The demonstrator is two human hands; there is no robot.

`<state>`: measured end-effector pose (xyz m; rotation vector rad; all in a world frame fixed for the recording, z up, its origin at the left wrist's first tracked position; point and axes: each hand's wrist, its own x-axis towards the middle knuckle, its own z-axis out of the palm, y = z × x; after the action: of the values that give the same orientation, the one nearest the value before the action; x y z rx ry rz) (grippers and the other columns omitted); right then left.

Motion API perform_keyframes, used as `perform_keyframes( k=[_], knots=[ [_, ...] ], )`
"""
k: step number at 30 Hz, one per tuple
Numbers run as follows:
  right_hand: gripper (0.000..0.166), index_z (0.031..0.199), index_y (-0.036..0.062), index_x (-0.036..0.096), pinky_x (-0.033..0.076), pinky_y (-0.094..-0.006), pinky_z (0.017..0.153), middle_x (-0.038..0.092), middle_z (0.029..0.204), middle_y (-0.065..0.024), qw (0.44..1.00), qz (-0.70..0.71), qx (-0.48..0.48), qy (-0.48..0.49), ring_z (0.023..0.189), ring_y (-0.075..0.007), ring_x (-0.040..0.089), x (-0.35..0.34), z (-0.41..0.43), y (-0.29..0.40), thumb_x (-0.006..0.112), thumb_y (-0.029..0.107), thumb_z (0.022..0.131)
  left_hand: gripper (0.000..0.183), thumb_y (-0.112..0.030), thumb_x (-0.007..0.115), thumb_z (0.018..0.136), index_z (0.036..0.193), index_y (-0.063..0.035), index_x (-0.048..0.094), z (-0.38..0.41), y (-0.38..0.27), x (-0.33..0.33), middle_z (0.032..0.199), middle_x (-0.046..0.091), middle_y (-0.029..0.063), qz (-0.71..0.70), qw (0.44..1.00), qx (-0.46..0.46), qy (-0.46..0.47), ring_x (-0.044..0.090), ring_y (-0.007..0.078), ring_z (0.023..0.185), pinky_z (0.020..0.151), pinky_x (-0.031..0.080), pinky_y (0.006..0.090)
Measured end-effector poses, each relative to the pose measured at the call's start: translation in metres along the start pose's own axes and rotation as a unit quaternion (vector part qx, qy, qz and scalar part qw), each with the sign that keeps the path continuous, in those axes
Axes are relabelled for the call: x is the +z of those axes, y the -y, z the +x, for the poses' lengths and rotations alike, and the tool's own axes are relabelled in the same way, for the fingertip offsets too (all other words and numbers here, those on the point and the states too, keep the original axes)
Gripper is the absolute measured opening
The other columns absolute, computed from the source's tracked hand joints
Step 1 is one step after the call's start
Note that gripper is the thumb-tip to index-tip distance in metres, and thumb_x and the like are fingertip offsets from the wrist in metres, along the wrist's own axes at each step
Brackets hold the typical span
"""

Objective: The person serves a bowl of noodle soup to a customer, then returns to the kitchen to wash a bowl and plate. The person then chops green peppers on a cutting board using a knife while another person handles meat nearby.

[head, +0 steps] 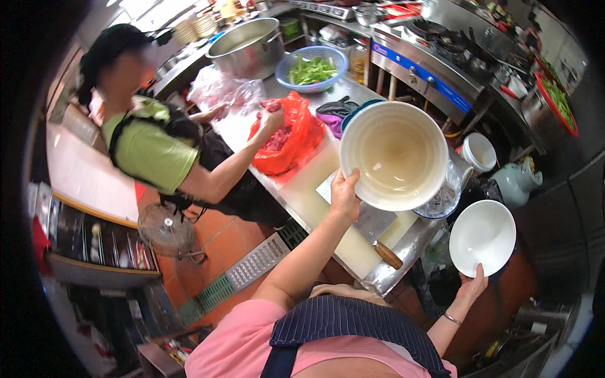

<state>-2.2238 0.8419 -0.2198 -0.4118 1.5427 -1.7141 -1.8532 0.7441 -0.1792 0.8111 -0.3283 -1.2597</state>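
Observation:
My left hand grips the rim of a large white bucket, thumb over the edge, with its mouth facing me. Its inside is tinted pale brown and glossy at the bottom; some thin liquid appears to lie there. My right hand holds a white bowl by its lower rim, tilted so its inside shows. No contents are visible in the bowl. Below the bucket, a cleaver with a wooden handle lies on a cutting board, its blade partly hidden by the bucket.
A co-worker at the left handles raw meat over a red plastic bag. Behind stand a blue basket of greens and a large metal pot. A gas cylinder and a floor fan stand nearby.

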Motion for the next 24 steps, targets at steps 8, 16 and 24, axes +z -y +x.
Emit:
perform_keyframes(
  k=[8, 16, 24],
  knots=[
    [0.044, 0.121, -0.0025, 0.048, 0.053, -0.0282, 0.045, 0.061, 0.101, -0.0167, 0.986, -0.027, -0.007, -0.162, 0.073, -0.0242, 0.064, 0.036, -0.095, -0.012, 0.055, 0.022, 0.085, 0.042, -0.01, 0.046, 0.089, 0.13, -0.0066, 0.038, 0.109, -0.015, -0.056, 0.119, 0.054, 0.0139, -0.008, 0.992, -0.121, -0.041, 0.057, 0.0285, 0.104, 0.085, 0.051, 0.043],
    [0.044, 0.119, -0.0022, 0.048, 0.053, -0.0303, 0.045, 0.061, 0.099, -0.0159, 0.988, -0.011, 0.022, -0.149, 0.072, -0.025, 0.065, 0.081, -0.146, -0.037, 0.058, 0.022, 0.084, 0.048, -0.01, 0.046, 0.088, 0.134, -0.0056, 0.032, 0.179, -0.02, -0.067, 0.126, 0.048, 0.0178, 0.016, 0.987, -0.155, 0.037, 0.053, 0.0352, 0.111, 0.09, 0.048, 0.052],
    [0.044, 0.119, -0.0013, 0.049, 0.052, -0.0293, 0.044, 0.062, 0.097, -0.0148, 0.988, -0.024, 0.028, -0.148, 0.07, -0.0234, 0.064, 0.095, -0.168, -0.046, 0.057, 0.024, 0.084, 0.038, -0.012, 0.045, 0.091, 0.129, -0.0093, 0.04, 0.2, 0.02, -0.063, 0.118, 0.054, 0.0157, 0.063, 0.974, -0.219, -0.01, 0.06, 0.0313, 0.099, 0.073, 0.056, 0.0487]
  ],
)
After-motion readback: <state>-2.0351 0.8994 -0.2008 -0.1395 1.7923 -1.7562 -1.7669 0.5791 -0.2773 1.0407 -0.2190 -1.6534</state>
